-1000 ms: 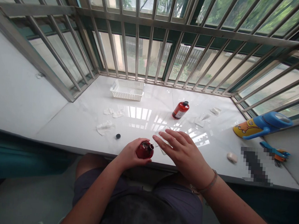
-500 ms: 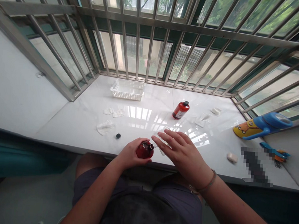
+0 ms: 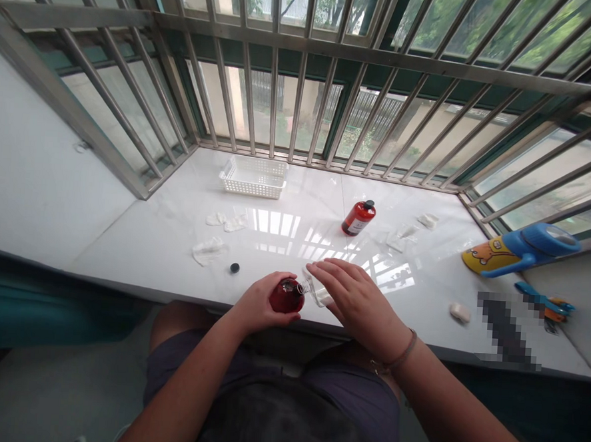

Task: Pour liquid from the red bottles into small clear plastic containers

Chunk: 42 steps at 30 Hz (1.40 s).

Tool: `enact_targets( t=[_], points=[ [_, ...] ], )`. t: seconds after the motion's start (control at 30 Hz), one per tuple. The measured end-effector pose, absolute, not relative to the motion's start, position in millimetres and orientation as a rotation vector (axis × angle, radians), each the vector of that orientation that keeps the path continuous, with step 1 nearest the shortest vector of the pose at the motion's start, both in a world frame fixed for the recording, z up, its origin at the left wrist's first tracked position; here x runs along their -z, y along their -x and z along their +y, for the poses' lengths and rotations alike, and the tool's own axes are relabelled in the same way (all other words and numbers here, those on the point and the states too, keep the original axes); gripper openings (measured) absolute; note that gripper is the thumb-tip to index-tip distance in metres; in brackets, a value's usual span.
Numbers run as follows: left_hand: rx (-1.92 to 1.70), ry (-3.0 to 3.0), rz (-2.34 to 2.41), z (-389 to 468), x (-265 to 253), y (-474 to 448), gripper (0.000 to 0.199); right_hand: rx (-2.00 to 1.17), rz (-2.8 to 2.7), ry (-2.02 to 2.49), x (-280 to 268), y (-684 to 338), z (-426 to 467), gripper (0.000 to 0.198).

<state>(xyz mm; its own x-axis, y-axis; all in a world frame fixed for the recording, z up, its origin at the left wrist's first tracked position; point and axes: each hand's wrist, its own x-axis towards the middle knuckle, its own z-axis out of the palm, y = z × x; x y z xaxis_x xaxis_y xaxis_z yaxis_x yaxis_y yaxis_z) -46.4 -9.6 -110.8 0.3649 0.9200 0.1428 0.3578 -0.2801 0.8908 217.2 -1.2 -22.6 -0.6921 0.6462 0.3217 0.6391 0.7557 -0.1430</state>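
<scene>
A translucent dark-red rounded bottle [image 3: 285, 300], uncapped, tilts rightward near the table's [image 3: 138, 251] front edge; beside its mouth sits a clear colourless bottle [image 3: 320, 294], partly hidden.

probably a home, room barely showing: metal bars [image 3: 273, 106] are lining a bay window [image 3: 310, 102], a white ledge [image 3: 138, 251] is running below, a cartoon-print flask [image 3: 494, 254] and plastic basket [image 3: 252, 190] are sitting on top, teal fabric [image 3: 44, 316] is hanging at left.
</scene>
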Motion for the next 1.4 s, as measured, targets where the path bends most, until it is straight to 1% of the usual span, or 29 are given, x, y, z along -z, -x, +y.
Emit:
enact_targets(
  t=[0.1,0.3,0.47,0.67,0.73,0.83,1.03,1.4],
  points=[
    [-0.864,-1.826,1.124,-9,110,46,0.076,-0.191,-2.484,0.980,29,-219,1,0.074],
    [-0.866,-1.819,1.131,-7,110,47,0.074,-0.416,-2.301,1.050,43,-229,2,0.063],
    [-0.866,-1.788,1.145,-5,109,48,0.073,-0.634,-2.128,1.127,60,-240,4,0.065],
    [-0.871,-1.766,1.163,-5,108,48,0.073,-1.013,-1.824,1.091,84,-245,2,0.068],
    [-0.865,-1.778,1.167,-4,107,46,0.072,-1.092,-1.737,1.077,88,-244,0,0.069],
    [-0.855,-1.792,1.167,-3,107,44,0.072,-1.115,-1.689,1.089,90,-244,0,0.070],
    [-0.834,-1.845,1.146,5,105,39,0.073,-1.109,-1.838,1.133,80,-248,7,0.073],
    [-0.833,-1.876,1.096,12,105,33,0.073,-0.810,-2.147,1.095,49,-253,20,0.068]
  ],
)
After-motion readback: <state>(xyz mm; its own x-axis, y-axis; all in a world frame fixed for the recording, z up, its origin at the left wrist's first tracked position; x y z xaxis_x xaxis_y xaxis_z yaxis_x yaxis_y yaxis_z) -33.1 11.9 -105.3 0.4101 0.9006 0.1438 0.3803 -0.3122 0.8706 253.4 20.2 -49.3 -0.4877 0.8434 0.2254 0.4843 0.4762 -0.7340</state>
